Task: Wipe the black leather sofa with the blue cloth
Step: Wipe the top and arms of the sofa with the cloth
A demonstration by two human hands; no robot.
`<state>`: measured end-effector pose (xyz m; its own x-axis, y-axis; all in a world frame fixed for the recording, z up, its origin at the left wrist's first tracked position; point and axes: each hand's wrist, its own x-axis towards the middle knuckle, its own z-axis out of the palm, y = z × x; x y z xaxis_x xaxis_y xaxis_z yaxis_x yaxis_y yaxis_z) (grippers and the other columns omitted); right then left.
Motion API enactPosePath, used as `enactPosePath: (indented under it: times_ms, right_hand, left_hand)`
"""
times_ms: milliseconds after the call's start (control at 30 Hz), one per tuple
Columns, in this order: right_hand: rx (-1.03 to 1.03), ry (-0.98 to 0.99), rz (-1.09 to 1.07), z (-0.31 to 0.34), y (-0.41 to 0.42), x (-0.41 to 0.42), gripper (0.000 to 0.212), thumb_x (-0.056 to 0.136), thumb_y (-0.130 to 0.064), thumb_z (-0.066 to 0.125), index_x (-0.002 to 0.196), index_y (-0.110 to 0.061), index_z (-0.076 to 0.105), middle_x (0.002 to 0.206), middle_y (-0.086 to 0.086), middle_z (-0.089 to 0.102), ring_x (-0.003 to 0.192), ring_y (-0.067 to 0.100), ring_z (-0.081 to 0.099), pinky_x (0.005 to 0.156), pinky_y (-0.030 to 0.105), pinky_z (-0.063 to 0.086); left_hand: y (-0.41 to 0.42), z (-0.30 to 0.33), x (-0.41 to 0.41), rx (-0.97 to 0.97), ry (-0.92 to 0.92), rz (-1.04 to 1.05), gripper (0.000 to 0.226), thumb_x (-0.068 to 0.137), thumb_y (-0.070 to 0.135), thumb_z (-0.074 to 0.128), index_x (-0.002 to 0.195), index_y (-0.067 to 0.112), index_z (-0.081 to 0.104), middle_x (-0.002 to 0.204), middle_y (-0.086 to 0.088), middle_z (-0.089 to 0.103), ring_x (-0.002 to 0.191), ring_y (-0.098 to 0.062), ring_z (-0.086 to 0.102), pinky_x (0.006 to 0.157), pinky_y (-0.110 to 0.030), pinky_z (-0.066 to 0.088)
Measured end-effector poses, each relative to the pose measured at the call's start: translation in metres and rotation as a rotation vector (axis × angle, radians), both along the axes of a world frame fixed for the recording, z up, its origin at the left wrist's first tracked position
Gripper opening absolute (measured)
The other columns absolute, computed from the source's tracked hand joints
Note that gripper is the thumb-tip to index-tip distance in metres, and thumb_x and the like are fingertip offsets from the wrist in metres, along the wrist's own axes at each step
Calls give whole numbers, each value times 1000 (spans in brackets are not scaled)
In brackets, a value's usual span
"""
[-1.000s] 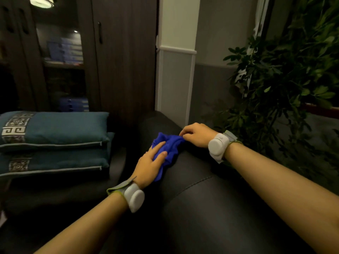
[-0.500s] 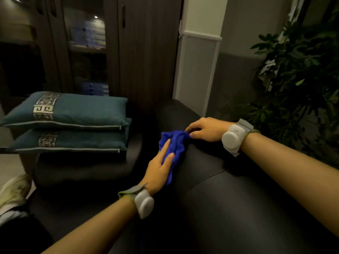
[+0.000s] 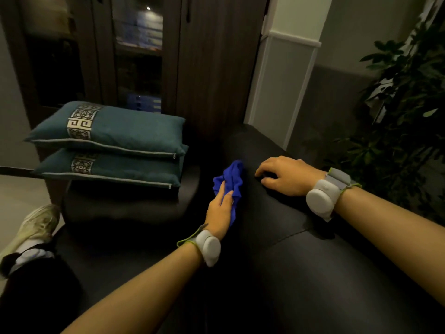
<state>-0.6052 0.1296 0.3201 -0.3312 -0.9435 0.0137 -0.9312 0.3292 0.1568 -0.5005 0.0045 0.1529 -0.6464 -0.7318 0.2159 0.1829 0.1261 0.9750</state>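
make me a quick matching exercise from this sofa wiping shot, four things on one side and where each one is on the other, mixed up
Things:
1. blue cloth
2. right hand
3. teal cushions
4. plant

Places:
A. stacked on the sofa arm
B. under the left hand
C. behind the sofa, far right
D. resting on the sofa back, apart from the cloth

Pairs: 1-B, 2-D, 3-A, 4-C

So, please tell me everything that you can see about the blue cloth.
The blue cloth is bright blue, soft fabric by its look, bunched into loose folds rather than spread flat. It lies on the rounded top of the black leather sofa, draping a little toward the seat side. The left hand presses on its lower part with straight fingers, covering some of it. The right hand rests on the sofa beside it, apart from the cloth. Whether it is wet or dry I cannot tell.
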Motion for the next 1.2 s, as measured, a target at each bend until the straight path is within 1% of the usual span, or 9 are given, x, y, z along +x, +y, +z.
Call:
enactPosePath:
  times_ms: [167,300,367,467,567,667,900,1100,1200]
  right_hand:
    - [7,-4,1,1,0,-1,30,98,-41,47,126,-39,55,136,-12,49,123,12,46,96,42,45]
    - [1,21,0,1,0,-1,28,97,-41,47,124,-40,55,134,-12,49,122,13,46,96,47,45]
    - [14,65,7,2,-1,1,27,97,-41,47,122,-38,56,130,-11,49,120,15,47,94,46,46]
    - [79,187,17,5,-18,9,26,96,-39,46,118,-33,58,122,-3,51,112,21,51,88,42,50]
    - [144,234,28,5,-48,19,29,95,-37,47,120,-29,60,123,3,55,112,26,53,89,43,50]
    - [203,222,76,-2,-76,27,29,95,-35,48,120,-29,61,122,2,61,108,25,58,85,40,52]
    - [274,270,73,-8,-97,38,29,97,-33,45,120,-25,61,107,5,65,93,24,62,77,43,57]
    - [284,319,154,-35,-117,45,31,98,-35,41,125,-30,58,112,2,64,104,24,57,86,40,46]
    - [354,243,158,-46,-118,54,33,100,-36,41,130,-31,54,117,1,63,108,23,57,95,42,43]
  left_hand:
    - [13,-34,20,210,-124,22,46,105,32,39,147,14,44,141,-14,53,128,-27,51,112,-32,36]
    - [17,-46,45,-170,-43,-57,51,103,17,45,153,17,32,162,3,10,142,2,14,106,-1,13]
    - [2,-42,38,-244,-89,-39,48,100,15,52,146,7,41,164,-4,-3,145,-3,10,107,-4,13]
    - [-3,-32,27,-215,-72,-42,61,101,24,52,153,17,21,165,-5,2,151,-14,11,120,-24,14]
    - [2,-38,21,-220,29,-116,64,105,29,43,145,43,-5,166,6,-2,151,-6,5,124,-33,11]
    - [0,-53,23,-160,27,-124,61,105,32,41,144,53,-1,165,11,0,150,-2,8,124,-30,13]
    - [-6,-114,31,222,-96,-55,55,108,20,29,156,11,4,165,-9,1,152,-25,6,123,-29,7]
    - [17,-132,45,45,52,-81,69,97,45,46,156,37,13,158,27,21,145,6,21,119,-18,17]
    - [16,-137,40,50,48,-108,67,97,46,48,155,37,17,160,22,22,147,2,19,121,-23,17]
